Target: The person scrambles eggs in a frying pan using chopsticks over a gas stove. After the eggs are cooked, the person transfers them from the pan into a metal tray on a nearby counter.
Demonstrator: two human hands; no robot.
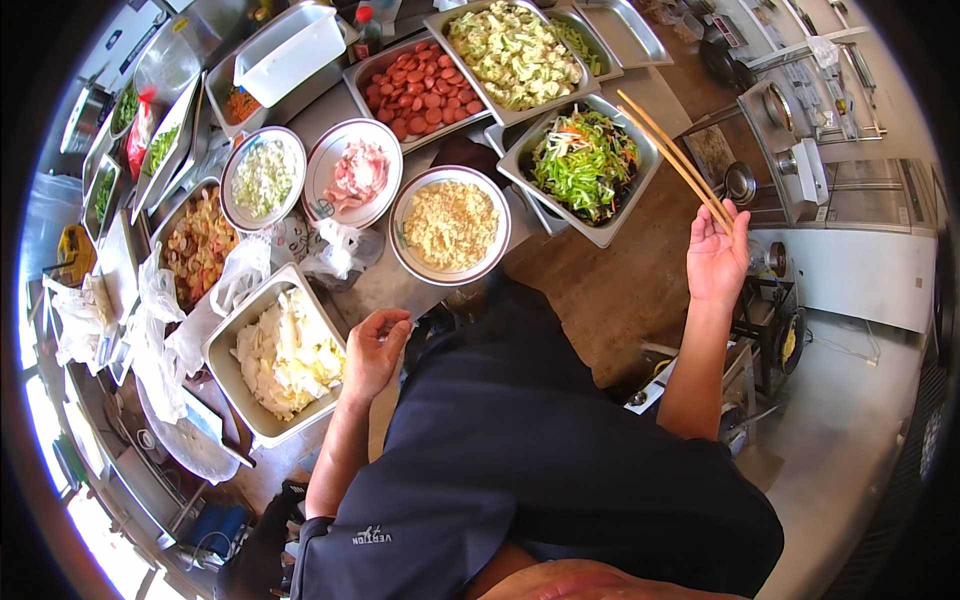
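Note:
My right hand (716,259), raised at the right with its palm turned up, holds a pair of wooden chopsticks (675,159) that point up and left. Their tips are beside the rim of a steel pan (619,225) of shredded green vegetables (585,161). My left hand (377,352) has loosely curled fingers and nothing visible in it, near the right rim of a steel pan (259,427) of cut cabbage (289,360). In front of me on the counter are a bowl of minced garlic (450,225), a bowl of sliced raw meat (356,176) and a bowl of chopped scallion (262,178).
Farther back are pans of sliced sausage (420,90) and cauliflower (514,56), plus a white plastic container (291,56). Plastic bags (154,330) hang at the left near a pan of mixed chunks (199,247). A steel kitchen unit (847,270) stands at the right, beyond the brown floor (592,300).

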